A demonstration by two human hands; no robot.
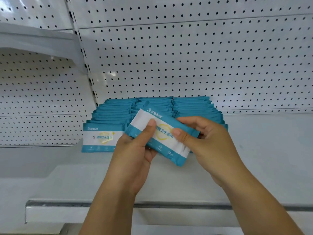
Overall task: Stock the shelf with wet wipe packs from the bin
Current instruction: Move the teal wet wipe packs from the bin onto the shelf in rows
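A teal and white wet wipe pack point(165, 141) is held tilted in front of the shelf. My left hand point(135, 153) grips its lower left end, thumb on the white band. My right hand point(206, 141) pinches its right end, thumb on the front. Behind it, several matching packs point(191, 106) stand upright in three rows on the white shelf point(262, 150). The front pack of the left row point(100, 138) faces me. The bin is out of view.
A white pegboard back wall point(186, 56) rises behind the rows. To the left stand a slotted upright point(84, 61) and a higher shelf bracket point(42, 43). The shelf's front rail point(169, 205) runs under my forearms.
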